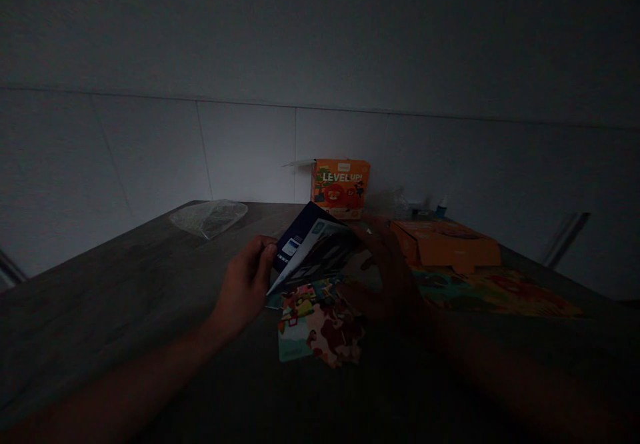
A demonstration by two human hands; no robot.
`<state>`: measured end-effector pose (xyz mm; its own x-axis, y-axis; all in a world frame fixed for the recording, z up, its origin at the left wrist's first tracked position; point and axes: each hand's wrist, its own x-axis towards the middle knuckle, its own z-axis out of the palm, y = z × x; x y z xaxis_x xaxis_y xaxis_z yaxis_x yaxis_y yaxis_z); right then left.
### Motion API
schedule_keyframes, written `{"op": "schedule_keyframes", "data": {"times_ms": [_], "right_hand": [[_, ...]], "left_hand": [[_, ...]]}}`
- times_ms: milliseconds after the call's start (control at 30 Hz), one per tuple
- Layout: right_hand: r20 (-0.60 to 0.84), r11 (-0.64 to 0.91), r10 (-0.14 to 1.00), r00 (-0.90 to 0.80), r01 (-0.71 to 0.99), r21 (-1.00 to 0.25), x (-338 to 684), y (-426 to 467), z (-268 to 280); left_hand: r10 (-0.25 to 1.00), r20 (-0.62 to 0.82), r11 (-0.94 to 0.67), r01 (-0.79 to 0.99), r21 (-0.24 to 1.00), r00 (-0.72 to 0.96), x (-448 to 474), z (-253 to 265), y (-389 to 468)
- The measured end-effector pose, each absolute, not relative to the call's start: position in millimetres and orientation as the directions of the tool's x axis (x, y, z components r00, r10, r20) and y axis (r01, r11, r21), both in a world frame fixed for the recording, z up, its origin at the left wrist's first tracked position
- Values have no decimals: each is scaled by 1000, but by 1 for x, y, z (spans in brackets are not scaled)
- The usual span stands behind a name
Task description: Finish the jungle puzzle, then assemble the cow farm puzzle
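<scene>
My left hand (250, 272) is closed on the left edge of a booklet (300, 247), thumb on top. Its dark blue cover carries a white picture, and a dark, printed inside page shows where it stands partly spread. At the booklet's right side, my right hand (393, 271) is dark and smeared by motion; whether its fingers touch the pages is unclear. Below the booklet, colourful jigsaw puzzle pieces (335, 331) lie in a pile on the grey table (125, 297), next to a pale green piece with a rounded corner (294, 344).
An orange "LEVEL UP!" box (343, 187) stands at the back with a flap raised. Clear plastic wrapping (213, 217) lies at the back left. To the right are an orange carton (455, 244), a colourful printed sheet (500, 294) and a small blue bottle (441, 209). A wall rises behind.
</scene>
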<state>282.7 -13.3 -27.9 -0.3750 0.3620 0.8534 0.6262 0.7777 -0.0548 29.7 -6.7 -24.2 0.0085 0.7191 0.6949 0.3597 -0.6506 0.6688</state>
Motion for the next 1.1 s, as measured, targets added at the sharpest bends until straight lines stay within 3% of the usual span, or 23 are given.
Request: {"op": "schedule_keyframes", "data": {"times_ms": [267, 400, 500, 633, 700, 867, 1000, 1100], "right_hand": [[902, 826, 162, -401, 555, 98, 288, -19, -17], [902, 838, 167, -398, 539, 83, 289, -21, -17], [896, 823, 226, -382, 567, 34, 289, -21, -18], [865, 813, 242, -438, 578, 65, 291, -20, -18], [835, 836, 247, -492, 544, 72, 293, -19, -19], [729, 883, 315, -608, 470, 11, 292, -17, -28], [688, 885, 310, -656, 464, 43, 290, -14, -31], [709, 868, 383, -592, 493, -57, 288, -12, -32]], "left_hand": [[797, 577, -542, 210, 814, -178, 24, -26, 4], [879, 419, -446, -82, 891, -227, 24, -31, 11], [947, 277, -318, -332, 888, -165, 28, -26, 7], [960, 279, -223, -532, 817, 27, 33, -13, -7], [970, 232, -154, -549, 821, 74, 38, -10, -10], [999, 44, -34, -555, 831, 5, 40, -8, -3], [991, 88, -11, -596, 803, 100, 29, -7, 1], [956, 192, -47, -535, 844, 220, 25, -11, 0]]}}
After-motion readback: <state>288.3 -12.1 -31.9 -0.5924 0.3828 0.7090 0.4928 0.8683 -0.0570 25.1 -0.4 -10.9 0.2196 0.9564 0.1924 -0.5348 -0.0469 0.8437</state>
